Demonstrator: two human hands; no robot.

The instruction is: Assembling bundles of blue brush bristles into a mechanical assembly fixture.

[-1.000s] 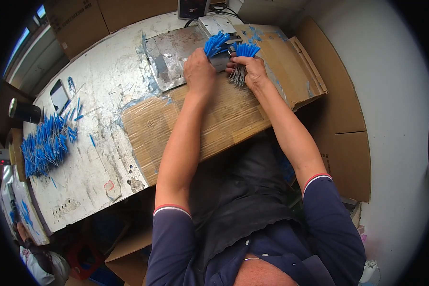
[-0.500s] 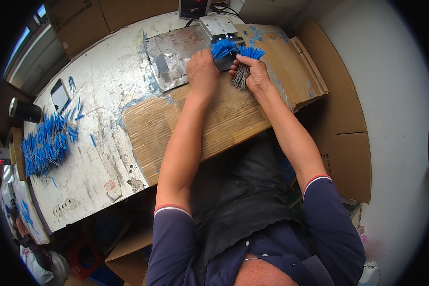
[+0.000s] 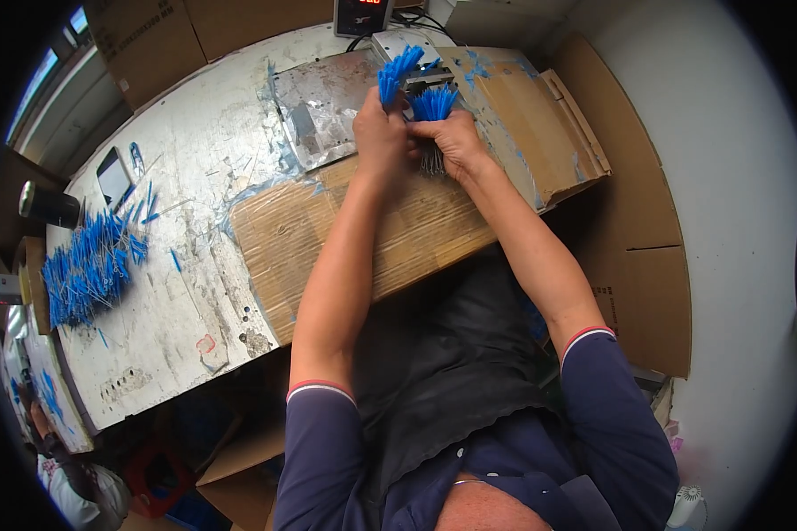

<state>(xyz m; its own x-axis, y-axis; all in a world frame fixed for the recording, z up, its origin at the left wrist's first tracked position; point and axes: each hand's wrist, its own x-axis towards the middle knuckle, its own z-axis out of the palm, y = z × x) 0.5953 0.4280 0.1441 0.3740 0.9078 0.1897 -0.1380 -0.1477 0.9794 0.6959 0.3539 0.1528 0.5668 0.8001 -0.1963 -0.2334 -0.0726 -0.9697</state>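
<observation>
My left hand (image 3: 378, 134) is closed around a bunch of thin blue-ended wires (image 3: 398, 74), whose blue ends fan out above my fist. Right beside it, my right hand (image 3: 457, 143) grips a second bunch of blue-ended wires (image 3: 433, 103). The bare metallic ends of that bunch hang below my right fingers. Both hands are close together over the near edge of a metal plate (image 3: 314, 97), in front of a small metal device (image 3: 398, 42). Part of each bunch is hidden by my fingers.
A large heap of similar blue-ended wires (image 3: 88, 270) lies at the left of the worn white table (image 3: 186, 292). Near it are a phone (image 3: 113, 179) and a dark cylinder (image 3: 49, 205). Flat cardboard (image 3: 319, 239) covers the front edge. Another person (image 3: 75, 482) is at lower left.
The left bunch has risen and now stands up out of my left fist. My right hand has moved left with its bunch, closer to my left hand.
</observation>
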